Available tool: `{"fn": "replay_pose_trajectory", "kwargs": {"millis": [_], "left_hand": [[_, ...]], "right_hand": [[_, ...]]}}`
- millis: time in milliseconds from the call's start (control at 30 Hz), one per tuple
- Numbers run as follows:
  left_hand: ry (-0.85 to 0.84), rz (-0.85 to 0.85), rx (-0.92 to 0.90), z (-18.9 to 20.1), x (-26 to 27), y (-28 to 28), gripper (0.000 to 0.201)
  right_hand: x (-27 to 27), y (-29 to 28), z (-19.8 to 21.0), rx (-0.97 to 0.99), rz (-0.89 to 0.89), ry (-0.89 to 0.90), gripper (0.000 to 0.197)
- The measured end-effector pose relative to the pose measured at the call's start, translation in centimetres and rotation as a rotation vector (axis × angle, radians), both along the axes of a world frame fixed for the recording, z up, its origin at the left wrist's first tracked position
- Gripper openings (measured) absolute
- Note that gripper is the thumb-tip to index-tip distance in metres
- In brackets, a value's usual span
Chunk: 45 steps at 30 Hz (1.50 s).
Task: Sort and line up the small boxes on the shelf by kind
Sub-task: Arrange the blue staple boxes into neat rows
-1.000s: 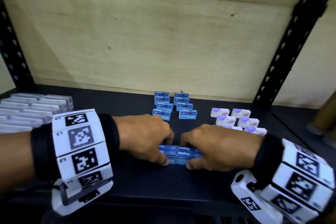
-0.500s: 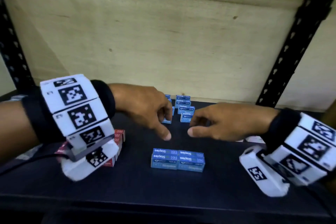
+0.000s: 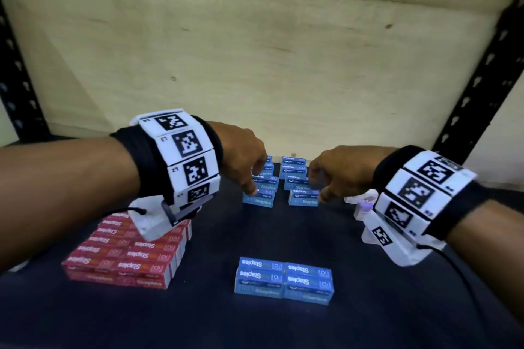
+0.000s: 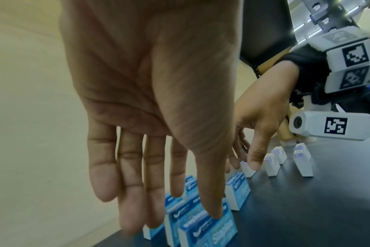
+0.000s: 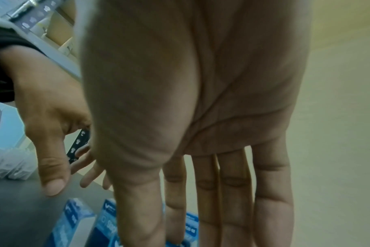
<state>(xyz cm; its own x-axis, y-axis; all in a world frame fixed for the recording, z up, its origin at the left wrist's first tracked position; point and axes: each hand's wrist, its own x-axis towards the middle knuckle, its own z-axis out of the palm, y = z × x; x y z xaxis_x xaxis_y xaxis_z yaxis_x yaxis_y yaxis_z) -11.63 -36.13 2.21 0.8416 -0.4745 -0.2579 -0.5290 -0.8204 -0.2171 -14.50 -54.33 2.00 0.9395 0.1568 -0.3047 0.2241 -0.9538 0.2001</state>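
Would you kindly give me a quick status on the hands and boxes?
Both hands open, left hand, right hand, reaching the rear blue boxes. Front blue boxes grouped. Nothing blocking.

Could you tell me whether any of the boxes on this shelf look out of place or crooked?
Nothing stands out. The red boxes, the front blue block and the rear blue boxes are each grouped by colour. The white boxes are mostly hidden behind the right hand.
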Motion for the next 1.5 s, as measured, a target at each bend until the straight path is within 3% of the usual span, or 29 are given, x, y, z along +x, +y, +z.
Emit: {"fn": "replay_pose_trajectory", "kwargs": {"millis": [400,867,1367,1500], "left_hand": [[0.081,-0.069,-0.001,-1.2,0.8,-1.3,0.035],[0.167,-0.15,-0.015,-1.4,-3.1,0.4,0.026],[0.22,-0.184,-0.049,-1.1,-7.0,2.4,0.012],[0.203,-0.202,-0.022,-1.0,-7.9,2.6,0.016]], "right_hand": [[0.9,0.6,-1.4,-0.037,0.054,0.039,0.027],[-5.9,-0.4,-1.2,0.063,0.147,0.069,0.009],[-10.0,-0.6,-1.6,0.093,0.104,0.086,0.008],[-10.4,-0.5,-1.6,0.094,0.09,0.097,0.018]]}}
